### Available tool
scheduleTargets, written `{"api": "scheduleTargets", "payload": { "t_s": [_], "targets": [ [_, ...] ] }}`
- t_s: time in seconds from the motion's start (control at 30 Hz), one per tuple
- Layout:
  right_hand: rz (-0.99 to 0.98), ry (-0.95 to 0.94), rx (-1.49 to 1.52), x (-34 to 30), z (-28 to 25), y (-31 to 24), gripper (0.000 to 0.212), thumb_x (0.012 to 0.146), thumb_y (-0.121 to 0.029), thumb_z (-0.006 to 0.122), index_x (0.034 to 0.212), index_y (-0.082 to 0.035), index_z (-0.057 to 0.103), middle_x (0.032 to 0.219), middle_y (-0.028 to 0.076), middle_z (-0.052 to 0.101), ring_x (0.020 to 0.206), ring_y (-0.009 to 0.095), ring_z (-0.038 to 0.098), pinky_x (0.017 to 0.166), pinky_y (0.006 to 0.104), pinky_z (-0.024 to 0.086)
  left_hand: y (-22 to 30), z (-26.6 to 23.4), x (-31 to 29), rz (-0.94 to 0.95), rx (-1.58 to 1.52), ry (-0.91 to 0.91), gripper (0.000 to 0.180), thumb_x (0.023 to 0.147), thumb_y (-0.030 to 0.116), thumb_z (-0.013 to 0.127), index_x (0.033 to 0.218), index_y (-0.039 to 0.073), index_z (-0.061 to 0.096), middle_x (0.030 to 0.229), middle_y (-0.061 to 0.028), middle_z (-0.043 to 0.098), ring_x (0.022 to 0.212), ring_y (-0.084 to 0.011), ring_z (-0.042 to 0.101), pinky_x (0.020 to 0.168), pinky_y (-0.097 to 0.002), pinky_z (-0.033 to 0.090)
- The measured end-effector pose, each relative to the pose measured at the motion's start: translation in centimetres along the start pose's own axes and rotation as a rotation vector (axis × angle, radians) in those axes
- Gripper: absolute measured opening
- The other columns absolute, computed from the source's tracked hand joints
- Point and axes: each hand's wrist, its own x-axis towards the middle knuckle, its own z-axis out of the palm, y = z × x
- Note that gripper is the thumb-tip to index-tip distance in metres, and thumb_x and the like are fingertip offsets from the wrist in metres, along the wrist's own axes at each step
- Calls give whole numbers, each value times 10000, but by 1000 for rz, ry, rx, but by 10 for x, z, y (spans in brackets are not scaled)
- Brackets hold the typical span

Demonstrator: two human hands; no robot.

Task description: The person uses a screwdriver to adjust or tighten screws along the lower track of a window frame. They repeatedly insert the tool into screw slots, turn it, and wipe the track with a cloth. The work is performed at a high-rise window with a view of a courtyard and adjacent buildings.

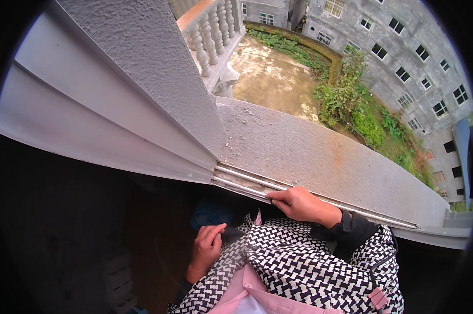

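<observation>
My right hand (305, 203) lies over the window track (242, 183), its fingers curled and thumb and forefinger pinched at the inner rail. A small dark bit shows under those fingertips, too little to name. Lower left, in front of my body, my left hand (207, 248) is held closed, apart from the track. Something dark and flat (232, 233) juts from its fingertips toward my patterned black-and-white garment (299, 251); its kind cannot be made out. Pale rails run along the track, with grime in the groove between them.
Beyond the track is a rough outer sill (299, 152) with loose crumbs at its left end and a rust stain. A grey window frame (105, 120) stands left. Far below lie a yard (268, 73) and plants; a grey building (388, 47) rises behind. The room is dark.
</observation>
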Motion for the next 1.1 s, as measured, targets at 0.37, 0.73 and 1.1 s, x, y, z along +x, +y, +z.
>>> {"api": "scheduleTargets", "payload": {
  "t_s": [0.37, 0.73, 1.1],
  "targets": [
    [299, 101, 1088, 10, -1, 3, 324, 1093, -225, 529, 1357, -93, 662, 734, -8, 604, 567, 54, 556, 473, 228, 456, -3, 1, -2, 7, -17, 25, 329, 877, -63, 614, 1169, 51, 712, 954, -105, 712, 894, -298, 669, 803, -385, 546],
    [-1, 25, 56, -7, -2, 5, 282, 953, -151, 641, 1203, -51, 727, 875, 231, 712, 765, 398, 687, 699, 450, 554, -4, 3, -1, 14, -18, -1, 339, 870, -80, 607, 1165, 47, 713, 947, -105, 715, 883, -296, 671, 797, -380, 544],
    [327, 164, 982, 12, -5, 3, 332, 1092, -239, 531, 1361, -95, 662, 735, 11, 615, 548, 62, 544, 480, 232, 469, -5, 3, 0, 28, -27, 16, 340, 862, -83, 610, 1157, 50, 716, 951, -102, 717, 884, -297, 672, 795, -378, 545]
  ]
}}
